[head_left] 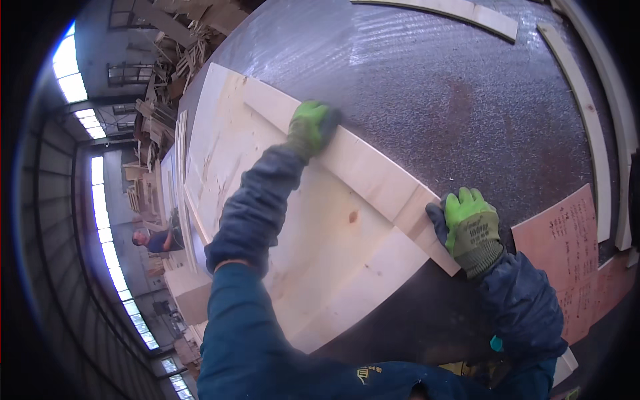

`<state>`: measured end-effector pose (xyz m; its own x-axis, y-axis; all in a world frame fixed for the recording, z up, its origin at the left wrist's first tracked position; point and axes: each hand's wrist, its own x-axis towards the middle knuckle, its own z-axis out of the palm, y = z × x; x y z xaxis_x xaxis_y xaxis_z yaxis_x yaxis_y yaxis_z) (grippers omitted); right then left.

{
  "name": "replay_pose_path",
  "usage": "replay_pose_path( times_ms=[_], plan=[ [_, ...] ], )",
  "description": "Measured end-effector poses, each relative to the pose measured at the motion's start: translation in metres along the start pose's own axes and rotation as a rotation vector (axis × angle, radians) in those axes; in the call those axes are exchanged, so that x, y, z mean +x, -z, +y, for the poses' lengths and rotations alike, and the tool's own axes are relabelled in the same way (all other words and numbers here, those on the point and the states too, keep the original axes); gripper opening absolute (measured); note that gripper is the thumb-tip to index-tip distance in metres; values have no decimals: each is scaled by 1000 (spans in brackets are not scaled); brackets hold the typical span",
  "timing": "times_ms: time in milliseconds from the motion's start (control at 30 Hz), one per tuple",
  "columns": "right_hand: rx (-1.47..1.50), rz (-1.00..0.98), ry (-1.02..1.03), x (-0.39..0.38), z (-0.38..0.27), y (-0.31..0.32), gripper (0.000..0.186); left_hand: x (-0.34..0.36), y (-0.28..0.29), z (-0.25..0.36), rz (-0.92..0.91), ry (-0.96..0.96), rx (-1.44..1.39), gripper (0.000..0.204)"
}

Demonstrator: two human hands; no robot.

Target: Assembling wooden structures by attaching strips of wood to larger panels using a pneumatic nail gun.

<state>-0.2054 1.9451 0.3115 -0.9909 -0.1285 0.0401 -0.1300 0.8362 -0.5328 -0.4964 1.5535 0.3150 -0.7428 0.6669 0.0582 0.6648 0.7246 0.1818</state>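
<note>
A long pale wooden strip (pixel 373 175) lies slantwise along the far edge of a wide light plywood panel (pixel 300 247). My left hand (pixel 312 128), in a green and dark work glove, is closed over the strip's far edge, its fingertips partly hidden and a little blurred. Near the strip's right end, my right hand (pixel 470 227) wears a matching glove. Its dark thumb reaches onto the strip, while the bent fingers sit just past the far edge. A seam crosses the strip close to that hand. The panel has a brown knot and faint streaks.
Beneath the panel is a dark, shiny tabletop (pixel 427 100). Narrow wooden battens (pixel 580 107) line its far right side. At right lies a reddish board (pixel 563 257) with handwriting. Scrap wood (pixel 163 120) is heaped at the left, where another person (pixel 160 240) is seen.
</note>
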Motion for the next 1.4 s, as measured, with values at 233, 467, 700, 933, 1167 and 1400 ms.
replay_pose_path(
  times_ms=[233,467,700,933,1167,1400],
  plan=[
    [25,-4,29,11,18,-7,37,16,-31,-9,132,-1,-138,28],
    [44,17,5,14,12,-12,35,13,-35,-16,97,70,-106,31],
    [84,-11,-13,11,16,-11,33,11,-39,-8,118,74,-127,28],
    [97,-22,1,10,17,-10,34,8,-38,-8,140,40,-105,31],
    [45,32,-3,11,15,-13,38,9,-43,-17,117,70,-138,23],
    [24,-41,-59,-8,21,13,46,4,-51,-29,116,69,-171,23]
  ],
)
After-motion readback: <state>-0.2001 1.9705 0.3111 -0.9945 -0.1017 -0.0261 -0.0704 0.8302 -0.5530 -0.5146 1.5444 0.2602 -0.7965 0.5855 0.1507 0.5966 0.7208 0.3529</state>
